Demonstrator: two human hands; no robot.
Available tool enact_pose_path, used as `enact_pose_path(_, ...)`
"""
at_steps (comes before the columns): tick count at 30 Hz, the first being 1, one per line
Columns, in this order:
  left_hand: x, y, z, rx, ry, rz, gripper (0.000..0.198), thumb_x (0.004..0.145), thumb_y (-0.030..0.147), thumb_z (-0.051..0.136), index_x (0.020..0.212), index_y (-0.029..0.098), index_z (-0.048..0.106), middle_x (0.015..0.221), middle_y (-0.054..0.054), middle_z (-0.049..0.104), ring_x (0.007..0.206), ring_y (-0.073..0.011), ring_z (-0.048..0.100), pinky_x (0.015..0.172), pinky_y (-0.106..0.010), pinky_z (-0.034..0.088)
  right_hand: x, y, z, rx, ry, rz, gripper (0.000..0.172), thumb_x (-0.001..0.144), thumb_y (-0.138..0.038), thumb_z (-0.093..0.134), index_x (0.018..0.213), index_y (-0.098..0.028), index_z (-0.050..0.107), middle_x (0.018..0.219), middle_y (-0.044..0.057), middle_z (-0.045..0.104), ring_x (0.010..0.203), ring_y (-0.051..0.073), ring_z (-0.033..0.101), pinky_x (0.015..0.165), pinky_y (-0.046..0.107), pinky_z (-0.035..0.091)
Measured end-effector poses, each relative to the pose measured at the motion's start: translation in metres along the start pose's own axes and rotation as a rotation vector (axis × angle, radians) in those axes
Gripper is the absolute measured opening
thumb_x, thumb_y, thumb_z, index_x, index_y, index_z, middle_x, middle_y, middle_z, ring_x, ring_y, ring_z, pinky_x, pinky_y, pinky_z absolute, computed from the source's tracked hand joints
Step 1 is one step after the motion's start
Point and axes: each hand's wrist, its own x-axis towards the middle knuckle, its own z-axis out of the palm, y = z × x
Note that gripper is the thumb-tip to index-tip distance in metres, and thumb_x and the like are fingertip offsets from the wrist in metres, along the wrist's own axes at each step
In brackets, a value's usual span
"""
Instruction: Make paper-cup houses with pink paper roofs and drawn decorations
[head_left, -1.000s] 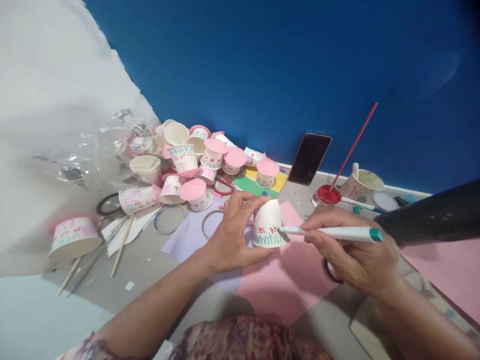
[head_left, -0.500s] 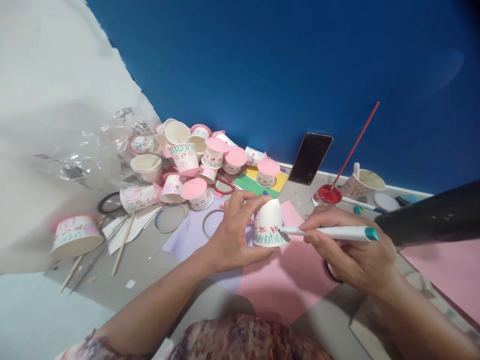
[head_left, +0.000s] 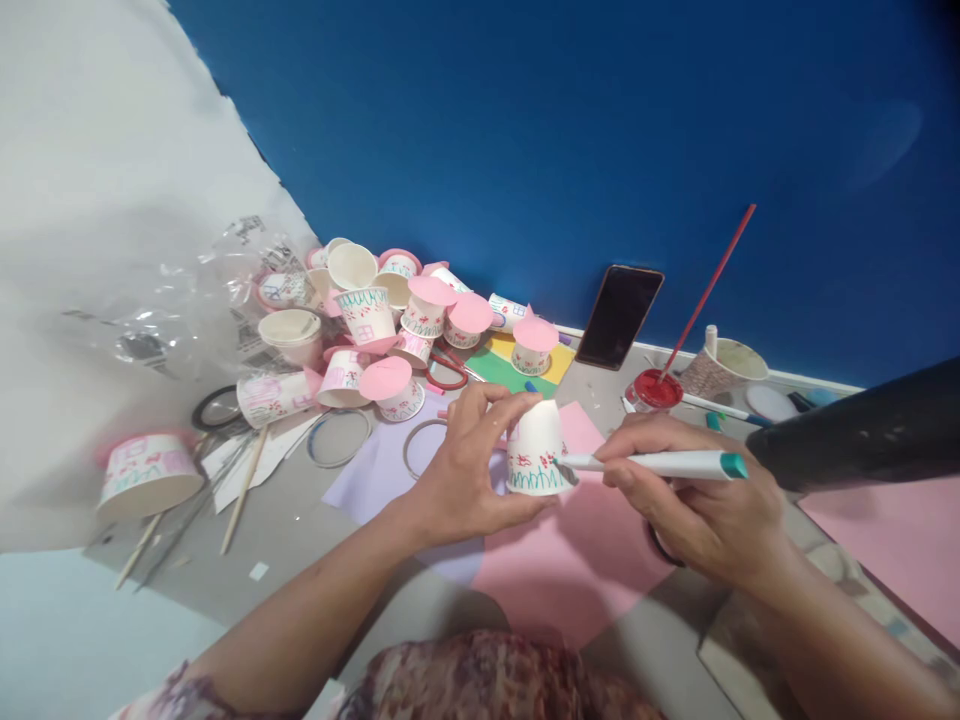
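Observation:
Upside down over a sheet of pink paper, a white paper cup is gripped from its left by my left hand. Red flower marks and a green zigzag run round the cup near its rim. My right hand is closed on a white marker with a green end. The marker's tip meets the cup's right side, by the red and green drawing. Part of the cup's left side is hidden behind my fingers.
Decorated paper cups, several with pink paper tops, are heaped at the back left beside a clear plastic bag. A phone leans on the blue wall. A red paint pot holds a stick. Scissors and tape rolls lie around.
The marker and my right hand have shifted very slightly left along the cup. The cup stays in my left hand, and the view has barely moved.

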Motion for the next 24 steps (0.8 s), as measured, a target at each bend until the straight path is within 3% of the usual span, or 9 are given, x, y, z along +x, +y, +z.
enact_pose_path(5, -0.001, 0.001, -0.001, 0.009, 0.002, -0.012, 0.086, 0.074, 0.039, 0.088, 0.149, 0.029, 0.047, 0.132, -0.012, 0.049, 0.126, -0.0346, 0.051, 0.107, -0.058, 0.05, -0.011, 0.006, -0.002, 0.027, 0.126, 0.08, 0.007, 0.097, -0.02, 0.068, 0.099, -0.025, 0.073, 0.079, 0.001, 0.078, 0.058, 0.016, 0.069, 0.053, 0.028, 0.054)
enact_pose_path(7, 0.0, 0.001, -0.001, 0.008, -0.002, -0.016, 0.091, 0.074, 0.038, 0.088, 0.153, 0.031, 0.043, 0.135, -0.012, 0.051, 0.127, -0.0347, 0.052, 0.108, -0.057, 0.048, -0.014, 0.009, -0.002, 0.044, 0.178, 0.113, 0.014, 0.099, -0.021, 0.066, 0.111, -0.026, 0.072, 0.085, 0.003, 0.079, 0.064, 0.017, 0.072, 0.057, 0.03, 0.056)
enact_pose_path(10, 0.0, 0.0, -0.002, -0.005, 0.013, 0.008, 0.098, 0.075, 0.045, 0.09, 0.157, 0.032, 0.036, 0.143, -0.013, 0.054, 0.128, -0.0344, 0.055, 0.111, -0.054, 0.045, -0.011, 0.014, -0.002, -0.038, 0.072, 0.098, 0.021, 0.101, -0.023, 0.064, 0.121, -0.026, 0.07, 0.1, 0.006, 0.081, 0.083, 0.02, 0.076, 0.074, 0.033, 0.06)
enact_pose_path(12, 0.001, -0.001, -0.001, -0.008, 0.03, 0.018, 0.104, 0.072, 0.059, 0.091, 0.157, 0.032, 0.037, 0.145, -0.014, 0.057, 0.125, -0.0344, 0.058, 0.11, -0.053, 0.045, -0.007, 0.017, -0.001, -0.087, -0.06, 0.084, 0.033, 0.096, -0.036, 0.073, 0.126, -0.025, 0.067, 0.113, 0.009, 0.08, 0.093, 0.023, 0.076, 0.081, 0.036, 0.061)
enact_pose_path(14, 0.001, -0.003, 0.0, -0.002, 0.041, 0.023, 0.111, 0.064, 0.072, 0.089, 0.155, 0.031, 0.04, 0.142, -0.014, 0.061, 0.121, -0.0353, 0.062, 0.109, -0.054, 0.046, -0.004, 0.02, 0.0, -0.091, -0.174, 0.094, 0.06, 0.085, -0.051, 0.083, 0.135, -0.024, 0.063, 0.118, 0.01, 0.078, 0.091, 0.025, 0.074, 0.076, 0.037, 0.061)
enact_pose_path(16, 0.001, -0.004, 0.001, 0.006, 0.06, 0.039, 0.115, 0.059, 0.077, 0.088, 0.154, 0.03, 0.043, 0.138, -0.014, 0.064, 0.119, -0.036, 0.063, 0.109, -0.055, 0.046, -0.004, 0.024, 0.002, -0.089, -0.237, 0.095, 0.074, 0.076, -0.056, 0.089, 0.137, -0.024, 0.061, 0.116, 0.011, 0.076, 0.087, 0.024, 0.07, 0.071, 0.036, 0.059)
enact_pose_path(20, 0.0, -0.005, 0.0, -0.042, 0.095, 0.049, 0.117, 0.056, 0.077, 0.09, 0.153, 0.031, 0.044, 0.141, -0.015, 0.063, 0.123, -0.0367, 0.063, 0.11, -0.057, 0.046, -0.006, 0.031, 0.003, -0.052, -0.265, 0.108, 0.068, 0.075, -0.046, 0.092, 0.133, -0.023, 0.062, 0.112, 0.008, 0.075, 0.085, 0.022, 0.067, 0.07, 0.034, 0.057)
enact_pose_path(24, 0.0, -0.003, -0.005, -0.223, -0.018, -0.088, 0.106, 0.069, 0.061, 0.092, 0.157, 0.031, 0.041, 0.155, -0.016, 0.053, 0.137, -0.0382, 0.057, 0.11, -0.055, 0.051, -0.004, 0.035, -0.002, 0.023, -0.233, 0.246, 0.07, 0.071, -0.044, 0.094, 0.131, -0.026, 0.065, 0.118, 0.008, 0.075, 0.086, 0.021, 0.07, 0.066, 0.031, 0.058)
